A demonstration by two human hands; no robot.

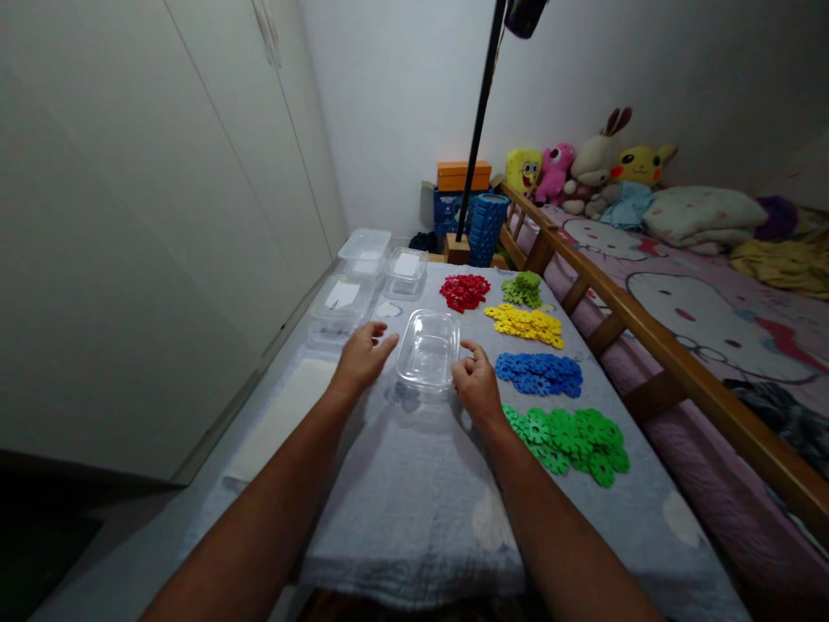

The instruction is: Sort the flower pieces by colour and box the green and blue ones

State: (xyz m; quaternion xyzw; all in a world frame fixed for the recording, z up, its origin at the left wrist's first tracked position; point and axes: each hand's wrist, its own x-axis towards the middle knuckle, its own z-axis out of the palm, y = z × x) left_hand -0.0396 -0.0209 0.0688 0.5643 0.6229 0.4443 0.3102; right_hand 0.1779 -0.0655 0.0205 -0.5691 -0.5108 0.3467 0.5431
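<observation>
A clear plastic container (428,351) with nothing in it sits on the cloth-covered table (414,510) between my hands. My left hand (360,356) lies just left of it, fingers stretched toward its rim, holding nothing. My right hand (476,380) rests at its right edge, fingers curled and touching the rim. Sorted piles of flat snowflake pieces lie to the right: dark green (566,439) nearest, then blue (539,373), yellow (524,323), light green (523,288) and red (465,291) farthest.
Several more clear containers (366,268) stand at the table's far left. A wooden bed rail (654,341) runs along the right, with bedding and plush toys (583,164) behind. A black pole (480,121) rises past the far end. White wardrobe doors (161,216) stand left.
</observation>
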